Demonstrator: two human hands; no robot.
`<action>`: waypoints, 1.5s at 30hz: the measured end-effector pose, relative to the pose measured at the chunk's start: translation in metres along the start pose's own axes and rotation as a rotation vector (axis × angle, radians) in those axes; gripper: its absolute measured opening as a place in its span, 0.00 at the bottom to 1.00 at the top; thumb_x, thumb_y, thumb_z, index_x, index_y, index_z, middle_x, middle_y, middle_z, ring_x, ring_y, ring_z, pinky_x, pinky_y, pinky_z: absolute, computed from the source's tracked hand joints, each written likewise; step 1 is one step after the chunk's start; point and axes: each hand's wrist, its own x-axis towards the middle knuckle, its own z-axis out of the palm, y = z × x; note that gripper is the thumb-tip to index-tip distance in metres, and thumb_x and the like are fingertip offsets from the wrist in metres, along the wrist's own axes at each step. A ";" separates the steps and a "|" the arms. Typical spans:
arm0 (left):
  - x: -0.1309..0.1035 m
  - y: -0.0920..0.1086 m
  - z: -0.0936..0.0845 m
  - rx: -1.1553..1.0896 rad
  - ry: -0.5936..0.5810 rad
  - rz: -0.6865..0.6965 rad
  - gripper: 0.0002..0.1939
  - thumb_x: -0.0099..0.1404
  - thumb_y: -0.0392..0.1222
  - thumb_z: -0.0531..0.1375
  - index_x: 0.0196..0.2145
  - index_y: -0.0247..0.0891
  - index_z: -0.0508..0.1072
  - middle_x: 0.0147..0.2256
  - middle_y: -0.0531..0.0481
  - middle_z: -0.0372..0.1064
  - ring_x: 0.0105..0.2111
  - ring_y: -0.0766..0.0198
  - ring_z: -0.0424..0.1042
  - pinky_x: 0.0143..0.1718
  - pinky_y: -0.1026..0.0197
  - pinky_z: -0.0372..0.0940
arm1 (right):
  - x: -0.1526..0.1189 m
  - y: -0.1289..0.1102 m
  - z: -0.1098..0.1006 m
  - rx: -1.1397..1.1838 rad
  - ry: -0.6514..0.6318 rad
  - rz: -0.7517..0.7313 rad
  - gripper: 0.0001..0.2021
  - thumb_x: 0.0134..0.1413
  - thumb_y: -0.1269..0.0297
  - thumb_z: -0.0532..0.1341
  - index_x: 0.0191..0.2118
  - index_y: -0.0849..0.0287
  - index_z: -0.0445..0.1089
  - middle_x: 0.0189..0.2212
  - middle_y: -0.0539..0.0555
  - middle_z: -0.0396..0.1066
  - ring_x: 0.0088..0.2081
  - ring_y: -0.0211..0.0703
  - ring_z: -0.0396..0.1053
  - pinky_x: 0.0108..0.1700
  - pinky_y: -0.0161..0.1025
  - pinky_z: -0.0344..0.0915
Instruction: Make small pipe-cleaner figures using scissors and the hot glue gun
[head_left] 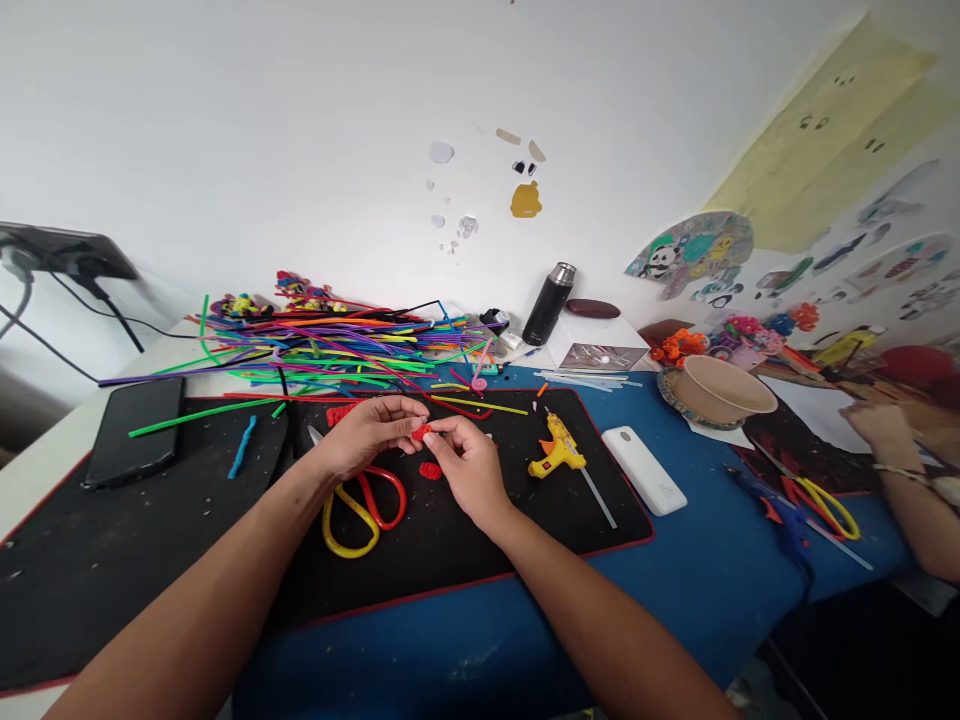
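Note:
Above the black mat (480,540), my left hand (375,432) and my right hand (469,468) meet, fingertips closed on a small red coiled pipe-cleaner piece (421,432). Just below them a second red coiled piece (430,470) lies on the mat. A larger red piece (341,413) shows partly behind my left hand. Scissors (351,520) with one yellow and one red handle loop rest under my left wrist, their blades mostly hidden. To the right of my right hand lies a yellow glue gun (556,447) with a clear glue stick in its back.
A heap of colourful pipe cleaners (337,345) stretches along the wall. A black phone (135,432) and a blue twisted piece (241,447) lie left. Right are a white power bank (643,470), a bowl (729,388) and another person's hand (881,430). A black flask (549,305) stands behind.

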 end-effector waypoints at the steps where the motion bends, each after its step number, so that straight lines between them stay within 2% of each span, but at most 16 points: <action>1: 0.000 0.000 0.000 -0.003 -0.002 -0.001 0.21 0.50 0.48 0.80 0.39 0.35 0.83 0.30 0.49 0.78 0.25 0.67 0.76 0.30 0.66 0.74 | 0.000 -0.001 0.000 0.010 -0.003 0.003 0.11 0.62 0.55 0.66 0.41 0.56 0.77 0.20 0.43 0.60 0.23 0.37 0.57 0.28 0.35 0.58; 7: -0.002 0.003 0.001 -0.073 -0.020 0.020 0.20 0.51 0.46 0.80 0.39 0.34 0.84 0.30 0.49 0.78 0.24 0.67 0.76 0.28 0.67 0.74 | -0.003 0.001 -0.001 0.120 -0.040 0.046 0.14 0.63 0.51 0.65 0.44 0.57 0.76 0.20 0.44 0.61 0.21 0.36 0.56 0.24 0.34 0.56; 13: -0.003 0.002 -0.001 -0.128 -0.019 0.033 0.19 0.53 0.44 0.79 0.40 0.34 0.83 0.28 0.48 0.78 0.25 0.66 0.77 0.27 0.69 0.74 | -0.005 0.011 0.000 0.180 -0.006 0.082 0.18 0.64 0.46 0.64 0.43 0.57 0.77 0.20 0.45 0.63 0.19 0.34 0.53 0.21 0.34 0.52; 29: -0.003 0.000 -0.002 -0.096 -0.025 0.024 0.17 0.56 0.42 0.78 0.40 0.34 0.82 0.27 0.49 0.78 0.25 0.65 0.77 0.27 0.68 0.73 | -0.006 0.010 -0.001 0.143 -0.010 0.124 0.19 0.64 0.45 0.62 0.42 0.58 0.77 0.18 0.43 0.58 0.19 0.35 0.52 0.21 0.33 0.52; 45: -0.002 -0.001 -0.002 -0.068 -0.031 0.036 0.16 0.56 0.42 0.77 0.40 0.35 0.81 0.29 0.50 0.77 0.26 0.65 0.78 0.27 0.67 0.74 | -0.007 0.015 -0.001 0.156 -0.019 0.118 0.17 0.64 0.46 0.63 0.41 0.57 0.77 0.19 0.44 0.60 0.19 0.35 0.54 0.22 0.33 0.54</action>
